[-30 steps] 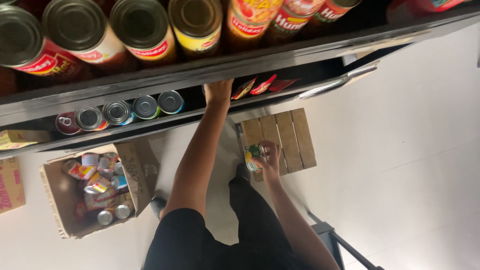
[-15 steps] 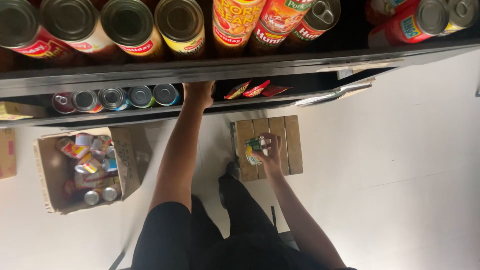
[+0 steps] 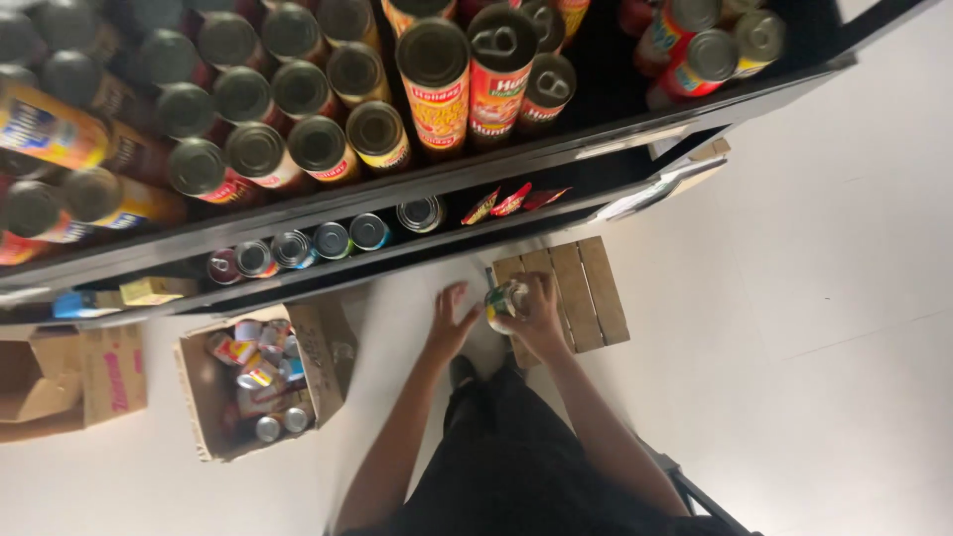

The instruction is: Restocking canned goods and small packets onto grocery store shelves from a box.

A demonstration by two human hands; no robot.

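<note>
Looking down past the black shelf (image 3: 298, 213), everything here sits relative to that. Far left, below the shelf's lower edge, there's a folded cardboard box (image 3: 74, 382) on the floor, then an open carton (image 3: 263, 377) stuffed with mixed tins and packets. Right above the carton, on the shelf's lower level, a row of cans (image 3: 328, 241) lies on its side with the lids facing out, and the upper level is packed with taller cans (image 3: 434, 84). Moving right, the left hand (image 3: 450, 323) hangs below the shelf with fingers spread, its grip released, holding nothing, just beside the can (image 3: 504, 303). The right hand (image 3: 536, 316) has its grip wrapped round that small can, out in front of the shelf's lower level, over a little wooden pallet (image 3: 576, 293) on the floor.
</note>
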